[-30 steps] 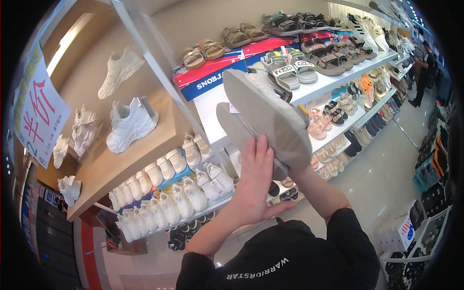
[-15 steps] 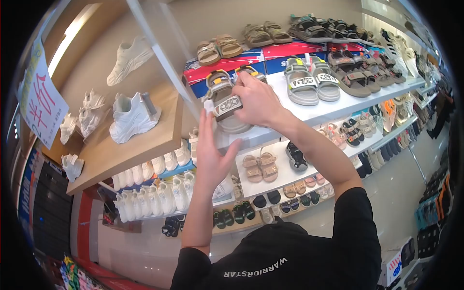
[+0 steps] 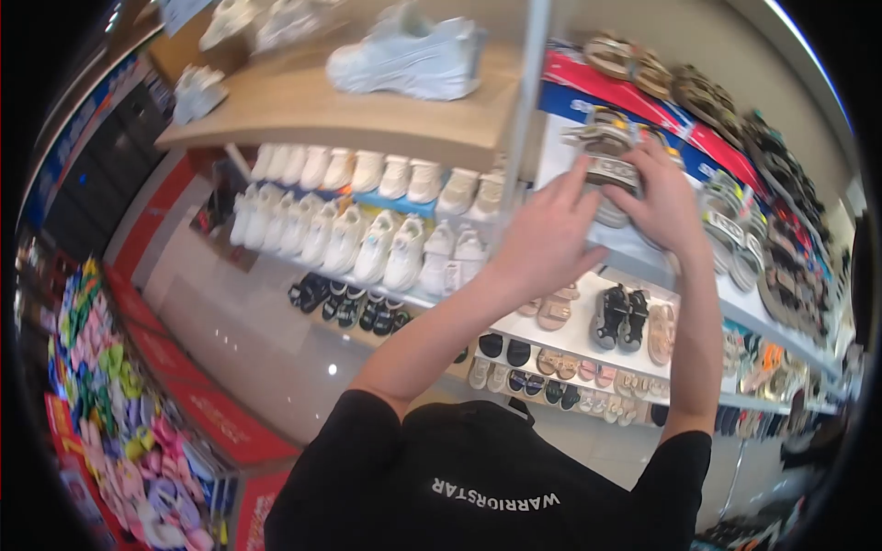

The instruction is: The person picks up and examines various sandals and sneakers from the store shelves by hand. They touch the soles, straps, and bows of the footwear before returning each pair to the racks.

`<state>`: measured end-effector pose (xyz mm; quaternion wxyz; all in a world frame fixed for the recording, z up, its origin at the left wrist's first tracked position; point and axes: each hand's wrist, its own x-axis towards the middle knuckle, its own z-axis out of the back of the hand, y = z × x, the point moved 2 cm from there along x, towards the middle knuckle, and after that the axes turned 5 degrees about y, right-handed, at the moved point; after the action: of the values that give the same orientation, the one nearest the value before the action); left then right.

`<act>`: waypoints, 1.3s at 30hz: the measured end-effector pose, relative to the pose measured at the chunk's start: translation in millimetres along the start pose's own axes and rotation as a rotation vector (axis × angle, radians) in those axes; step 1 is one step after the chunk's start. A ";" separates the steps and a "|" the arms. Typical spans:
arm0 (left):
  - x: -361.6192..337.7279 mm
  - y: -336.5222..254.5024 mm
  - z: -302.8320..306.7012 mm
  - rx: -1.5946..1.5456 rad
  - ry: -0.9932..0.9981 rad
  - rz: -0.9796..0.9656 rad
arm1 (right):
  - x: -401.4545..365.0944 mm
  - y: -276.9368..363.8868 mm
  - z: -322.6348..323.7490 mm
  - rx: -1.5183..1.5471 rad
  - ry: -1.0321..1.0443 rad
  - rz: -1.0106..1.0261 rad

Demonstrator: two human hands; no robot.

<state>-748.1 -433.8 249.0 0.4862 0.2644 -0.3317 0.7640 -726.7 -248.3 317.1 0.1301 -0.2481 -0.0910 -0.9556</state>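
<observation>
A grey-brown sandal [image 3: 610,171] with a pale patterned strap and yellow trim stands on the upper white shelf, its mate partly hidden behind my right hand. My right hand [image 3: 665,195] grips the strap from the right side, thumb in front and fingers over the top. On the other side, my left hand [image 3: 549,230] reaches up with fingers stretched and thumb apart. Its fingertips are at the sandal's left edge; whether they press on it is hard to tell. Grey sandals with yellow-green trim [image 3: 732,230] stand to the right of my right hand.
A wooden shelf [image 3: 441,124] at upper left bears a white sneaker [image 3: 409,57]. Rows of white shoes [image 3: 367,243] stand below it. Shoe boxes [image 3: 675,119] carry more sandals behind. A lower shelf holds black sandals [image 3: 622,317]. Colourful slippers [image 3: 129,422] fill the lower left.
The view has swung left, so the sandal and hands appear farther right. My left fingertips have come to the sandal's strap side; my right hand stays at the sandal.
</observation>
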 end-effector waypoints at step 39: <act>-68.1 23.2 28.8 -0.086 -0.028 -0.185 | 7.4 -8.9 -12.7 -0.248 -0.031 -0.137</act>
<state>-740.6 -501.6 212.1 0.5609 0.2835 -0.3449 0.6972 -741.3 -244.3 308.9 0.0314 -0.2701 0.0092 -0.9623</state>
